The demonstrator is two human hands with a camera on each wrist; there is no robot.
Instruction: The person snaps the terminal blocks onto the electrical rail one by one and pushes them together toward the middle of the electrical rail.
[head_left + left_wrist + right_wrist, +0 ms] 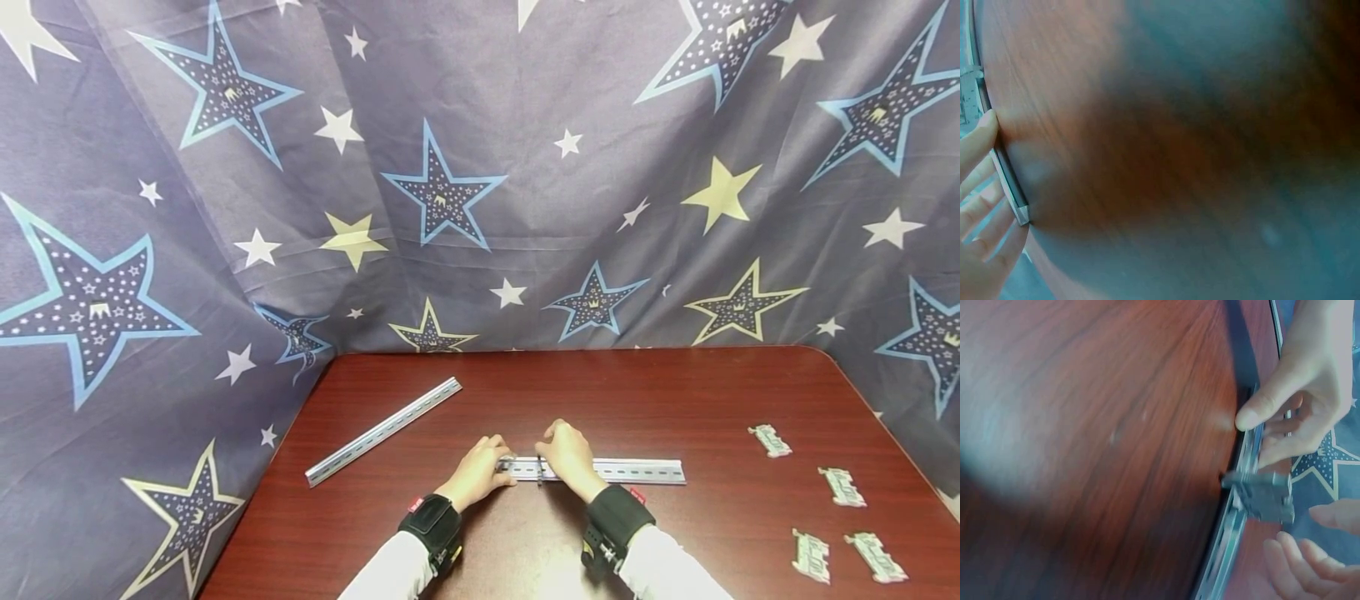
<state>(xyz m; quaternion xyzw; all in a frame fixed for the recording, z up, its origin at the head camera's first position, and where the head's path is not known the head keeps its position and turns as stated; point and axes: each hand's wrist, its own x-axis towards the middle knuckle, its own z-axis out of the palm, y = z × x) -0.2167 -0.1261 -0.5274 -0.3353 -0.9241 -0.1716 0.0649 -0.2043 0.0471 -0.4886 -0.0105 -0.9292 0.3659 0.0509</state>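
Observation:
A slotted metal DIN rail [641, 472] lies across the table in front of me. My left hand [477, 473] grips it near its left end, with the thumb on the near edge and the fingers on the far side. A thin grey terminal block [1266, 497] stands upright across the rail, just right of the left hand. My right hand [570, 457] is over the rail beside this block. In the right wrist view, its bent fingertips [1282, 550] are close to the block's outer end, with a small gap between.
A second DIN rail [382, 433] lies slanted at the back left of the reddish-brown table [600, 392]. Several loose terminal blocks, one [770, 441] farther back than the others, lie flat on the right side. A star-patterned cloth [525, 208] hangs behind the table.

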